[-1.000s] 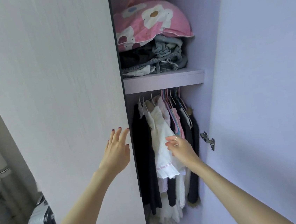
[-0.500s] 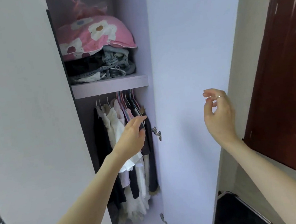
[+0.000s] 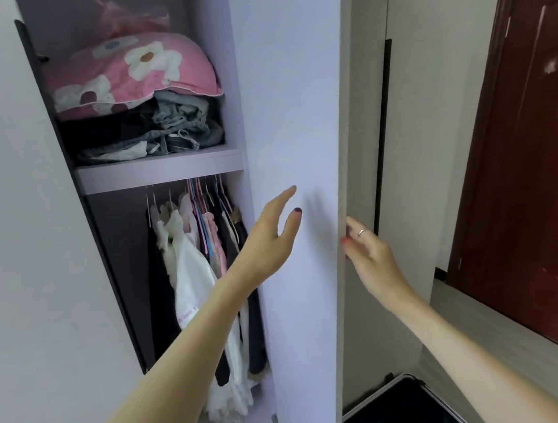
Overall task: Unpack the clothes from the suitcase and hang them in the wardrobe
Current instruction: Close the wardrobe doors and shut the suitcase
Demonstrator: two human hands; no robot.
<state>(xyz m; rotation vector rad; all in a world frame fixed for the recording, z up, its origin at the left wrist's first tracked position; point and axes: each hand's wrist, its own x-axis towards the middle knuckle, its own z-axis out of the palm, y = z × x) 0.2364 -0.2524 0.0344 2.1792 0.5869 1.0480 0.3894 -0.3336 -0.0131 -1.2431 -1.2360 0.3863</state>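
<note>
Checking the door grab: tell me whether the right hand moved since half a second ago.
Yes. The right hand went from open air to the wardrobe door, fingers on its edge.

wall: pale grey panelled wall, right of view
door: dark red-brown glossy wooden door, far right
light: soft, even daylight

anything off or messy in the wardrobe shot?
Only the upper shelf: a loosely crumpled clothes pile with a pink floral pillow lying tilted on top. The hanging clothes look orderly; nothing is visibly damaged.
</note>
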